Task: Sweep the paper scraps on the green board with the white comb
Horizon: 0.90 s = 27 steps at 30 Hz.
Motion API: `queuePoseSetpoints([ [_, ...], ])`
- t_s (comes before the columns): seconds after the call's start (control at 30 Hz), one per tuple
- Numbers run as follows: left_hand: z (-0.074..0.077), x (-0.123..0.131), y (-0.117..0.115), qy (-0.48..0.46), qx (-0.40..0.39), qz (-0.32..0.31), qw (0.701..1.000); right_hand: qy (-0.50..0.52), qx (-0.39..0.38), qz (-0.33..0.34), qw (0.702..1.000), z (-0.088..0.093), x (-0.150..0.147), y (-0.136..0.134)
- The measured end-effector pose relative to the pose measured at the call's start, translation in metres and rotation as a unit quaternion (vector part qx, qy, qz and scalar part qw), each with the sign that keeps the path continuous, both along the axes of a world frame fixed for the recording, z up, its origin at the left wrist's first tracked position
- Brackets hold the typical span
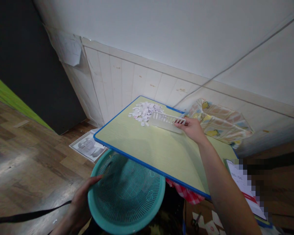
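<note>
My left hand (82, 195) grips the rim of a round teal plastic basket (126, 192), held just below the near edge of a low yellow-green table with a blue border (147, 153). My right hand (192, 128) reaches across the tabletop and holds a pale, slotted flat plastic piece (167, 121) by its right end. The far end of that piece lies against a pile of small white paper scraps (144, 112) at the table's far corner.
A white panelled wall stands behind the table. A patterned cushion (219, 120) leans against it on the right. A framed picture (89, 147) lies on the wooden floor at left. Papers (245, 186) rest at the table's right end; scissors (195, 222) lie below.
</note>
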<state>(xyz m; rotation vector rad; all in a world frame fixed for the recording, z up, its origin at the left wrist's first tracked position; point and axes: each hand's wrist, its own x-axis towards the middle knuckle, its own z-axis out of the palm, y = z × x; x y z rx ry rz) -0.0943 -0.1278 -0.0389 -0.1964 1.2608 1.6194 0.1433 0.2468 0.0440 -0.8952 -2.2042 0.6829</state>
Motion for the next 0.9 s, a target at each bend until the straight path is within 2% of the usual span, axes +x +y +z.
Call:
queuePoseSetpoints([
  [0.2, -0.006, -0.002, -0.001, 0.022, 0.000, -0.012, 1.000, 0.007, 0.004, -0.011, 1.000, -0.001, 0.010, 0.001],
  [0.4, -0.008, -0.002, -0.001, -0.002, -0.005, -0.002, 1.000, 0.011, -0.028, 0.007, 1.000, 0.006, 0.019, -0.006],
  [0.67, -0.012, -0.003, 0.000, 0.012, -0.006, 0.002, 1.000, 0.001, -0.020, 0.030, 0.999, -0.003, -0.001, -0.016],
  [0.8, -0.008, -0.003, 0.000, -0.003, -0.009, -0.013, 1.000, 0.006, -0.042, 0.049, 0.998, 0.005, -0.002, -0.023],
  [0.9, -0.007, -0.003, -0.001, -0.001, 0.000, -0.014, 1.000, 0.024, -0.038, 0.033, 0.998, 0.010, 0.000, -0.025],
])
